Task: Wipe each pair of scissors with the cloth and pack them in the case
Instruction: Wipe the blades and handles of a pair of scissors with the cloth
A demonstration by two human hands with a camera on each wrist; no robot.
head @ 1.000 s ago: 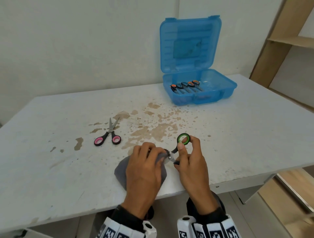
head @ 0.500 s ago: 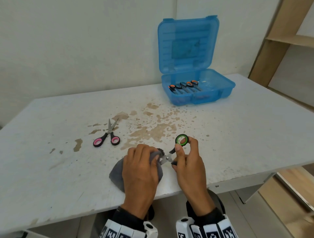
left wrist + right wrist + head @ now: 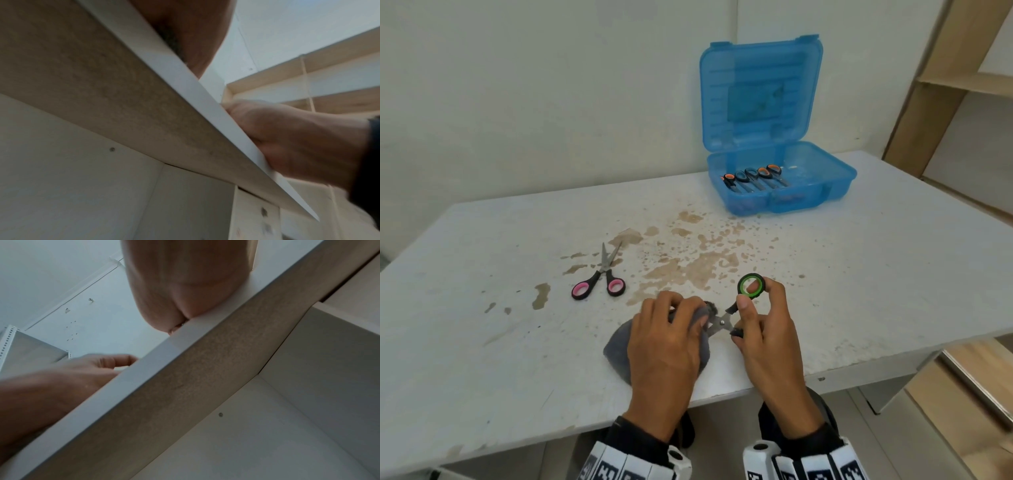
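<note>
The wiping step is in hand: the left hand (image 3: 667, 339) bunches the grey cloth (image 3: 619, 346) round the blades of the green-handled scissors (image 3: 736, 305), whose handles the right hand (image 3: 763, 329) pinches, so next comes drawing them free toward the open blue case (image 3: 835, 185) beyond.

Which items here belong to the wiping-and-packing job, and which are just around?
Job: green-handled scissors, grey cloth, pink-handled scissors, blue case, packed scissors.
Around: stained table, wooden shelf.
</note>
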